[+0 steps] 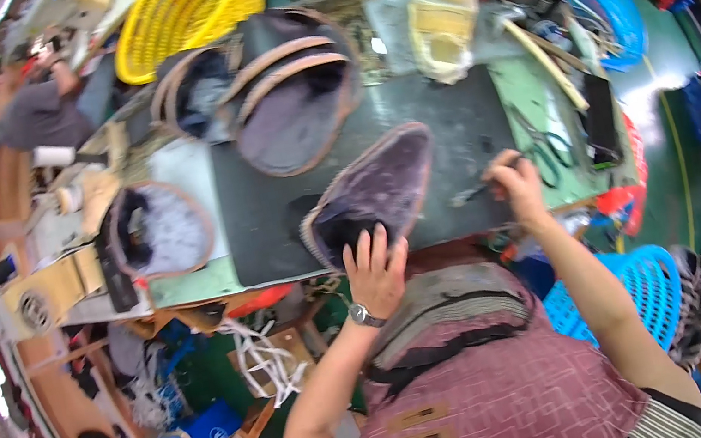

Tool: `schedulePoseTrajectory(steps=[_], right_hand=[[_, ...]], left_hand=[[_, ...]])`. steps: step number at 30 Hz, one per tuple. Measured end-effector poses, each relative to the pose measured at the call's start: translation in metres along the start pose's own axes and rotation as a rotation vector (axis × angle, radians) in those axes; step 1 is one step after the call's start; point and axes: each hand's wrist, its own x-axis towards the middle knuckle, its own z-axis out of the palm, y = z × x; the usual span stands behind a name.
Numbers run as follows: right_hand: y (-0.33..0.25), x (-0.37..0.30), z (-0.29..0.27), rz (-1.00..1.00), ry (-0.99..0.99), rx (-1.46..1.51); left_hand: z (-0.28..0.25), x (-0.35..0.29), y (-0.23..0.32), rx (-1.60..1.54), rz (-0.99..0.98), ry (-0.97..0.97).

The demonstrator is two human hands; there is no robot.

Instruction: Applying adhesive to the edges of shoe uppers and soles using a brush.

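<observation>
A shoe upper (390, 176) with a grey-purple lining and a pinkish edge lies on the black work mat (273, 233). My left hand (376, 273), with a watch at the wrist, rests on its near end, fingers stretched and slightly apart. To the right of it, my right hand (515, 182) is closed around a slim dark tool (470, 195) with a pale tip; its exact kind is blurred. This tip stays apart from the upper. Several similar uppers (297, 125) are piled at the mat's far left, and another upper (174, 227) lies beside the mat on the left.
Scissors (545, 149) with green handles and a dark phone (600, 119) lie right of the mat. A whitish shoe form (440, 25) stands at the far side. Beyond the pile is a yellow basket (188, 13); a blue basket (654, 292) sits below right. A co-worker (45, 109) is at far left.
</observation>
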Motion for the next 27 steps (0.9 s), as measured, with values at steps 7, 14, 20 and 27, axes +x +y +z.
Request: schedulePoseTrajectory(steps=[7, 14, 20, 27], right_hand=[[0.015, 0.005, -0.038, -0.107, 0.133, 0.052], [0.022, -0.003, -0.04, -0.042, 0.229, -0.077], [0.01, -0.009, -0.019, 0.014, 0.325, -0.446], [-0.002, 0.009, 0.05, -0.21, 0.235, -0.472]], left_hand=[[-0.028, 0.013, -0.11, -0.32, -0.944, -0.039], [-0.149, 0.003, -0.313, 0.316, -0.744, -0.035], [-0.074, 0.121, -0.272, 0.11, -0.255, 0.126], [0.064, 0.161, -0.259, -0.023, -0.232, -0.129]])
